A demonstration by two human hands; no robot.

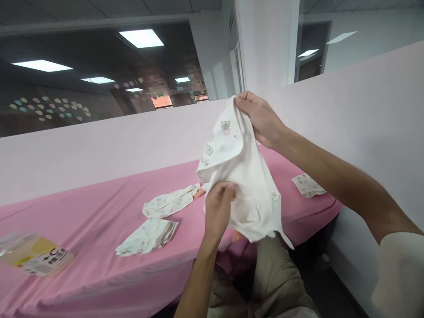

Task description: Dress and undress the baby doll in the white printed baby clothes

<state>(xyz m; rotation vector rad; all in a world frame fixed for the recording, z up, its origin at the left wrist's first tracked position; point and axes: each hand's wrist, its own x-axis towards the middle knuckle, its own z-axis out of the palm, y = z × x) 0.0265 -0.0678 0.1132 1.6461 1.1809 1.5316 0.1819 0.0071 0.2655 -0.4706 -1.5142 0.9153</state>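
A white baby garment (255, 185) with small printed bears hangs in front of me above the table's edge, partly folded over on itself. My right hand (261, 117) pinches it at the top corner, fingers closed. Lower down, my left hand (220, 205) is closed on its left edge, thumb over the cloth. Behind the garment, a small orange-tinted shape (199, 192) shows on the table, mostly hidden; I cannot tell what it is.
A pink cloth (99, 198) covers the table. On it lie a printed baby garment (170, 201), a folded printed cloth (145, 238), a clear bottle with yellow label (43, 256) and, at right, another folded cloth (308, 185). White walls (357, 119) stand behind and to the right.
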